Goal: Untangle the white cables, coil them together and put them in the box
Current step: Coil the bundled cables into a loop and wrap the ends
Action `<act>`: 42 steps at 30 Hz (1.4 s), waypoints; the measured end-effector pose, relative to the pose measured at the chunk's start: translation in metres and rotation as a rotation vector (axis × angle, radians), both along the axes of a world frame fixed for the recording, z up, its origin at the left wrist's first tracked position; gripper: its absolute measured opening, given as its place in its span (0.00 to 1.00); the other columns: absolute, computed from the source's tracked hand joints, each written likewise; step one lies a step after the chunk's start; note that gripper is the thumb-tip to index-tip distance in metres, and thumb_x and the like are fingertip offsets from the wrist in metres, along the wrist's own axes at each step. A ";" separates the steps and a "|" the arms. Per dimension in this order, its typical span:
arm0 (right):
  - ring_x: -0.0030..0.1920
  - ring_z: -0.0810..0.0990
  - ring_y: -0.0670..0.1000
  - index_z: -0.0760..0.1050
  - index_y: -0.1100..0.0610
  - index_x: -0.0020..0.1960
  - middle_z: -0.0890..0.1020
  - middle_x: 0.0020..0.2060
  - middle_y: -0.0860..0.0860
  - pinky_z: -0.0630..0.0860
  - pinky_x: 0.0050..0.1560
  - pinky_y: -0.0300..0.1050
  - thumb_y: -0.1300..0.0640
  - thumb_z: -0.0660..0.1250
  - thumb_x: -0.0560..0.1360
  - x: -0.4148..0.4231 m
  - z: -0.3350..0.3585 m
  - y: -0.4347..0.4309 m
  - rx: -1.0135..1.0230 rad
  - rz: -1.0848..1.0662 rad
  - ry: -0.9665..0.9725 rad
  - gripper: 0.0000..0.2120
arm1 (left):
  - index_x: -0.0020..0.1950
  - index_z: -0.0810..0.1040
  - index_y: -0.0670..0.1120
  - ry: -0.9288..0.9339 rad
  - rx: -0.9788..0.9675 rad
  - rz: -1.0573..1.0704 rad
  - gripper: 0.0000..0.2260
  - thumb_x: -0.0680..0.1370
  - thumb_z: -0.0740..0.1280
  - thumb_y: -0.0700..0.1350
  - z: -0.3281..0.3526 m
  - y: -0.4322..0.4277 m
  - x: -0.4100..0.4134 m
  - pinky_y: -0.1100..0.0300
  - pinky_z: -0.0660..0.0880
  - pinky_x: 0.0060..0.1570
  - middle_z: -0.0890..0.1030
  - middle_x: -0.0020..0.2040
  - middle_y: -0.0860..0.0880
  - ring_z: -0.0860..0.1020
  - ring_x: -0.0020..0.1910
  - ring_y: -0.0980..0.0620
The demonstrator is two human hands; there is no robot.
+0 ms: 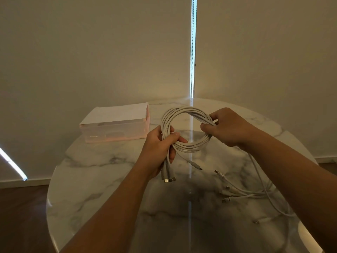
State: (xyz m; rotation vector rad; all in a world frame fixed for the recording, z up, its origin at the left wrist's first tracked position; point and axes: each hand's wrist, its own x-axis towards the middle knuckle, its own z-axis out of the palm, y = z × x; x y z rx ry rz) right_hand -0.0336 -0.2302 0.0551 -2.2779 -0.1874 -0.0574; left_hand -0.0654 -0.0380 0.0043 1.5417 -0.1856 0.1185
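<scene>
Round marble table [102,179] in front of closed pale blinds [91,52]. Both hands are up over the tabletop holding the white cables [182,110], which are wound in a round multi-strand coil. The left hand [160,147] grips the coil's lower left side, with the fingers curled round the bundle and the thumb across the front. The right hand [228,128] pinches the upper right side of the coil, fingers closed on the strands. A few metal-tipped plugs [169,179] stick out below the left hand, pointing down, and one more plug hangs off the bottom of the coil between the hands. Loose ends [255,195] trail from under the right wrist onto the table's right side; several tails with plugs are spread there, overlapping. The box [114,128], translucent pinkish with a white top, sits on the table's far left, apart from both hands and left of the coil. A bright vertical gap of light [193,52] shows between the blinds and reflects down the marble. Dark wood floor [21,207] shows at lower left.
</scene>
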 end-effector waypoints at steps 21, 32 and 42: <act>0.26 0.70 0.47 0.81 0.64 0.45 0.81 0.35 0.60 0.66 0.29 0.41 0.56 0.66 0.77 -0.004 -0.002 -0.011 -0.020 -0.103 -0.123 0.11 | 0.61 0.74 0.50 -0.126 0.767 -0.024 0.14 0.77 0.70 0.46 0.014 0.022 0.011 0.59 0.77 0.49 0.79 0.53 0.53 0.79 0.47 0.53; 0.29 0.73 0.50 0.80 0.61 0.43 0.82 0.36 0.59 0.67 0.30 0.41 0.58 0.66 0.76 -0.004 -0.004 -0.010 0.056 -0.154 -0.150 0.08 | 0.67 0.72 0.52 -0.112 0.612 0.135 0.30 0.68 0.78 0.52 0.010 0.004 0.006 0.61 0.80 0.44 0.80 0.49 0.54 0.80 0.43 0.56; 0.28 0.72 0.49 0.81 0.60 0.42 0.81 0.34 0.56 0.67 0.30 0.41 0.58 0.67 0.76 -0.005 -0.003 -0.008 0.090 -0.154 -0.147 0.08 | 0.68 0.70 0.55 -0.112 0.665 0.296 0.29 0.71 0.77 0.47 0.012 -0.003 0.004 0.73 0.70 0.37 0.76 0.41 0.59 0.77 0.39 0.60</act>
